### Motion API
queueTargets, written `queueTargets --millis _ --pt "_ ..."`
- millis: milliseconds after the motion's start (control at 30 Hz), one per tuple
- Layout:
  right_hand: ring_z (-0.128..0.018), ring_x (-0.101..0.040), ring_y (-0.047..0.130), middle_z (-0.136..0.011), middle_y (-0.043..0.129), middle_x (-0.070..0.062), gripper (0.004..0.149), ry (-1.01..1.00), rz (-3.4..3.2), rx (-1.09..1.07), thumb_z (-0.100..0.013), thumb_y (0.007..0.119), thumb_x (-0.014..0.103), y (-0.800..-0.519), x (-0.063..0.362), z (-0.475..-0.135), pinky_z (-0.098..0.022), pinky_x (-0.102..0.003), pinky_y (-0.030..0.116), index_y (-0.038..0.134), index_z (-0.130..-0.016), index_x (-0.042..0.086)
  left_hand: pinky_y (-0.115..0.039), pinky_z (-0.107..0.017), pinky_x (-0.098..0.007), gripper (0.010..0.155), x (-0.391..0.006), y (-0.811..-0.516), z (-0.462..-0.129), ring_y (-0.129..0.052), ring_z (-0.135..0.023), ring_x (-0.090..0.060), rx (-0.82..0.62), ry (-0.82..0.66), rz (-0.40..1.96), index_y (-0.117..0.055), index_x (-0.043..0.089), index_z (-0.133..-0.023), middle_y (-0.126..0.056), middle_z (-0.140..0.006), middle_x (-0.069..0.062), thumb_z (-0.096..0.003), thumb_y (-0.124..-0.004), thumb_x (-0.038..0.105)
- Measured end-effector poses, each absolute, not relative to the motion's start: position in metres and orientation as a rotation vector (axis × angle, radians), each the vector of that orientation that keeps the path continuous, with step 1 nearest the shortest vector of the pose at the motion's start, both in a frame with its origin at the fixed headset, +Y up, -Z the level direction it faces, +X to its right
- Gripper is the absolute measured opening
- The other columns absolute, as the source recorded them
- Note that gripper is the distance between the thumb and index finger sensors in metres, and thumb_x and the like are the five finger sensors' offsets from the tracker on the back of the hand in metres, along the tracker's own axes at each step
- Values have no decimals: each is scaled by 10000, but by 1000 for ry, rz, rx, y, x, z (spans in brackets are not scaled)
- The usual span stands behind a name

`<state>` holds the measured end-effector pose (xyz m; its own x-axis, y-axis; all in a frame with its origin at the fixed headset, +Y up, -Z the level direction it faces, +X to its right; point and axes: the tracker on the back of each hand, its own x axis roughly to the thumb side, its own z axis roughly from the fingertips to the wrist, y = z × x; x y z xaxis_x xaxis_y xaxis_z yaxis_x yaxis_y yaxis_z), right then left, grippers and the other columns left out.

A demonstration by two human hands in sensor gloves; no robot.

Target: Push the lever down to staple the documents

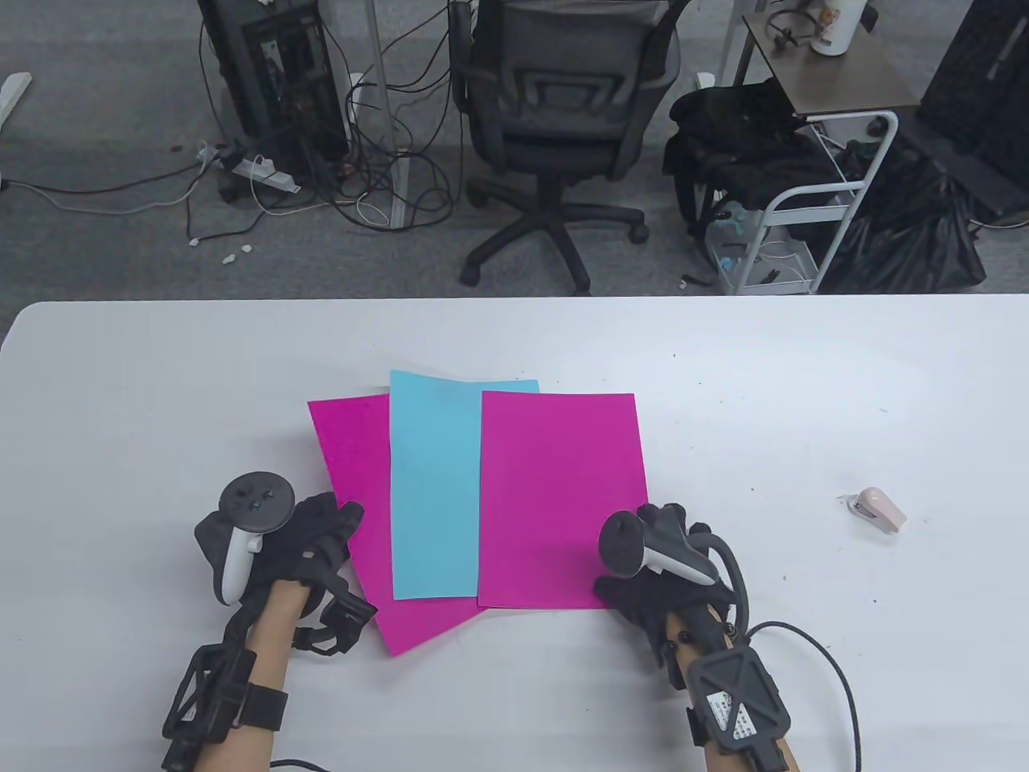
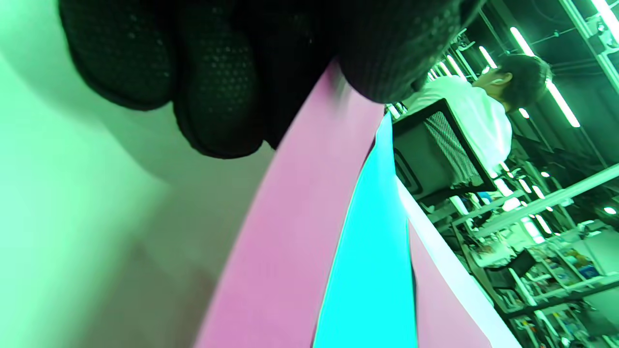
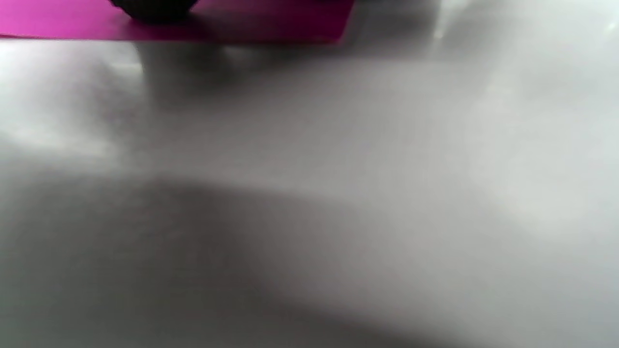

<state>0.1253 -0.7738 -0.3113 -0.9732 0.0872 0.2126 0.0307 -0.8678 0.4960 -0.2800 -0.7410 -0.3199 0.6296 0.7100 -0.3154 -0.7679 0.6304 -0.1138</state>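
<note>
The left hand (image 1: 309,539) rests at the near left corner of the left magenta sheet (image 1: 350,466); the left wrist view shows gloved fingertips (image 2: 213,96) at that sheet's edge, though whether they pinch it or only touch it I cannot tell. The right hand (image 1: 651,563) lies on the near right corner of the right magenta sheet (image 1: 559,498), a fingertip (image 3: 152,9) pressing the paper flat; how wide its fingers spread is hidden by the tracker. Between the two magenta sheets lies a blue sheet (image 1: 434,490), over the left one and under the right one, all three fanned on the white table (image 1: 161,402). The pink stapler (image 1: 879,509) sits well apart to the right, untouched.

The step in hand appears to be gathering the sheets. To do it well, both hands should slide the outer sheets inward until the edges line up, then square one corner before the right hand goes for the stapler, so the lever bites through all three layers.
</note>
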Motion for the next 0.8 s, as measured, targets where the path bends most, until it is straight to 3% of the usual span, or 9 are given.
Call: queueTargets --millis 333,800 --pt "-964 -643 89 -1077 69 -352 867 791 2984 448 -530 532 515 -775 109 -307 -649 -784 224 123 -1085 -11 -834 -539 -604 536 -253 -746 -319 -1018 -692 -340 -281 149 889 -761 47 -997 -987 -865 -137 -549 -821 335" --pt "-968 -640 99 -1079 77 -350 869 771 2976 585 -528 534 515 -777 82 -300 -651 -783 229 123 -1084 -11 -839 -541 -595 577 -243 -750 -316 -1017 -698 -328 -296 118 944 -721 23 -1018 -976 -874 -136 -532 -864 299"
